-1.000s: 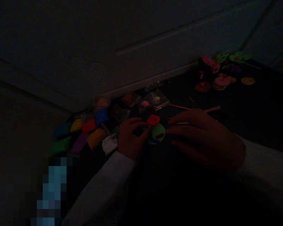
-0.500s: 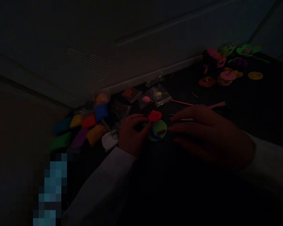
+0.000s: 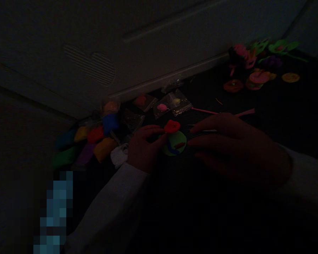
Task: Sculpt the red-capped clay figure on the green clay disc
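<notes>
The picture is very dark. A clay figure [image 3: 182, 136] lies in the middle of the dark surface: a light green disc with a blue curved strip and a dark red bar. At its upper edge sits a red piece [image 3: 172, 126] with a small cross mark. My left hand [image 3: 145, 148] holds the figure's left side, thumb and fingers closed at its rim. My right hand [image 3: 238, 148] hovers just right of the disc, fingers stretched out and apart, with nothing visible between them. A thin pale tool [image 3: 210, 130] lies partly behind its fingers.
Coloured clay packs, among them a blue pack [image 3: 110, 122] and a white pack [image 3: 118, 156], lie left. Small clear bags [image 3: 180, 102] are behind the figure. A pink stick [image 3: 205, 110] lies beyond my right hand. Finished clay models [image 3: 257, 80] stand far right, near a pale wall [image 3: 159, 60].
The view has shifted slightly, so most things appear a little higher, and those at left further left. My hands keep nearly the same pose around the clay figure.
</notes>
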Demonstrator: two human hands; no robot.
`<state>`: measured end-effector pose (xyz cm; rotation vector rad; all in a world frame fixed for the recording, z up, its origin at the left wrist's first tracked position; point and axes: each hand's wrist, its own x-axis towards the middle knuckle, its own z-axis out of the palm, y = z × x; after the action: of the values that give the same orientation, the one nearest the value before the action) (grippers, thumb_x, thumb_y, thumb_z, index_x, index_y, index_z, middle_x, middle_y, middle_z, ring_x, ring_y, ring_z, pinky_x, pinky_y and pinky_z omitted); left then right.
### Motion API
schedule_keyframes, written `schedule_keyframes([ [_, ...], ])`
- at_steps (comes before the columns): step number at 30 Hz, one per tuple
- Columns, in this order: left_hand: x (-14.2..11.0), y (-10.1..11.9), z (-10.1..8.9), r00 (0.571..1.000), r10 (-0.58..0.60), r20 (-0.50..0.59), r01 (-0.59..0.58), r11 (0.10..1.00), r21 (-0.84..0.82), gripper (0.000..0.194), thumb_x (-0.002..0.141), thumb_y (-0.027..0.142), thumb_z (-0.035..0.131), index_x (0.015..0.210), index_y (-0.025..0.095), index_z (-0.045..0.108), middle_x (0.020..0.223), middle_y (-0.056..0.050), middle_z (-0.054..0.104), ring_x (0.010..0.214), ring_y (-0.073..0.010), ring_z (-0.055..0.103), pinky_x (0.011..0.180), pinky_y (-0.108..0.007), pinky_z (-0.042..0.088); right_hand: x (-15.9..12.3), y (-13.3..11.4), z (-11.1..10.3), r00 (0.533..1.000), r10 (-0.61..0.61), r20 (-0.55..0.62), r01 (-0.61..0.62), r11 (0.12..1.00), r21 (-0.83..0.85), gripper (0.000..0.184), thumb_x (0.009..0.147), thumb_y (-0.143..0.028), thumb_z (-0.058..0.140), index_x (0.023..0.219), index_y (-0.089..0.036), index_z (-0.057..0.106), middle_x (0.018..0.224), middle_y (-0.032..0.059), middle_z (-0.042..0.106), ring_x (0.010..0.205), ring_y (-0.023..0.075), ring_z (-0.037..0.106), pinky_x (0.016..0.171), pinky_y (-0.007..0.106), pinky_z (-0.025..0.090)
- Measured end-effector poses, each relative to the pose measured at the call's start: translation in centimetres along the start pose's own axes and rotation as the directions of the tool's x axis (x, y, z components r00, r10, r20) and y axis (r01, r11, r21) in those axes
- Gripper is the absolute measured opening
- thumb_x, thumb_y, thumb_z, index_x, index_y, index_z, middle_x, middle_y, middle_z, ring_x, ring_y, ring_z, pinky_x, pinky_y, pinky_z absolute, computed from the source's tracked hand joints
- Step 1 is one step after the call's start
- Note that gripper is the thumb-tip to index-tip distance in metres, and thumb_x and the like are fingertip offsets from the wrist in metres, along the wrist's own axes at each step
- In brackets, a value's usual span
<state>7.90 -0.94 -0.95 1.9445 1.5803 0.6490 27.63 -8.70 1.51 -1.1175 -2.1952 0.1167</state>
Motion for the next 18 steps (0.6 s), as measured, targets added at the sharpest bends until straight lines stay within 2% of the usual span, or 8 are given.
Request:
schedule_keyframes([
  [13, 0.11, 0.34, -0.18, 0.999, -0.028, 0.035, 0.028, 1.000, -0.004, 0.019, 0.067, 0.035, 0.064, 0.078, 0.020, 0.068, 0.088, -0.002, 0.068, 0.082, -0.0201, 0.061, 0.081, -0.034, 0.046, -0.10, 0.09, 0.05, 1.000, 0.003, 0.007, -0.003, 1.000, -0.015, 0.022, 0.079, -0.018, 0.054, 0.100, -0.018, 0.059, 0.107, 0.0065, 0.059, 0.100, 0.0179, 0.053, 0.082, 0.033, 0.046],
  [18, 0.17, 0.48, -0.46, 0.996, -0.077, 0.045, 0.077, 0.997, -0.001, 0.021, 0.066, 0.036, 0.064, 0.078, 0.020, 0.068, 0.084, -0.002, 0.068, 0.080, -0.0198, 0.061, 0.076, -0.032, 0.047, -0.03, 0.08, 0.07, 1.000, 0.004, 0.006, -0.004, 1.000, -0.009, 0.021, 0.078, -0.018, 0.055, 0.099, -0.017, 0.060, 0.106, 0.0068, 0.059, 0.099, 0.0183, 0.053, 0.082, 0.033, 0.047],
])
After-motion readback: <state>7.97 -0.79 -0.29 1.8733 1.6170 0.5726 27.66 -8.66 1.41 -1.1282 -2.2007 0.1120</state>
